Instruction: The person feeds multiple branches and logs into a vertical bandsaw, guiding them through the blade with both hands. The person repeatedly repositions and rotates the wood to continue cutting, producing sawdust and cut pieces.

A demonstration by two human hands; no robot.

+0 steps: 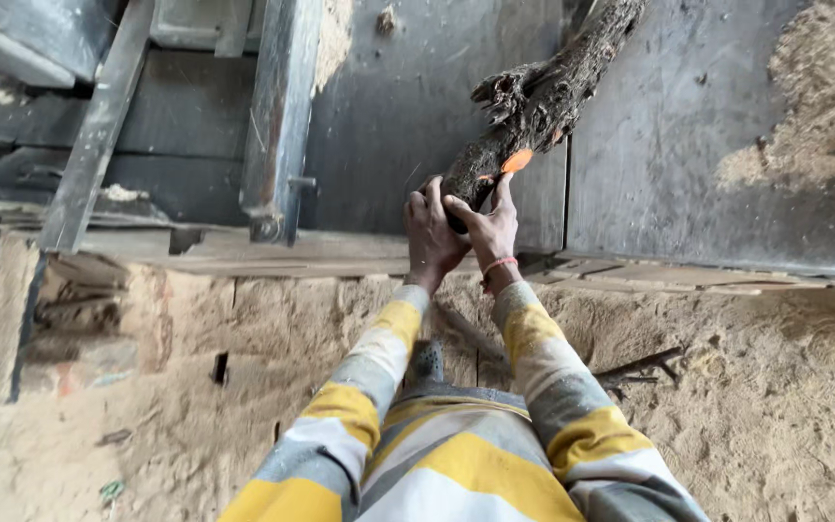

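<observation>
Your left hand and right hand are both wrapped around the log end, pointing 1 o'clock; looks like you're feeding it, so push steady.

Log: rough dark bark. Table: matt grey metal. Floor: loose sawdust.

I see no packages, labels, signs or screens anywhere around me, from twelve o'clock round to six.

Both arms outstretched, hands side by side: left, right, fingers curled.
</observation>
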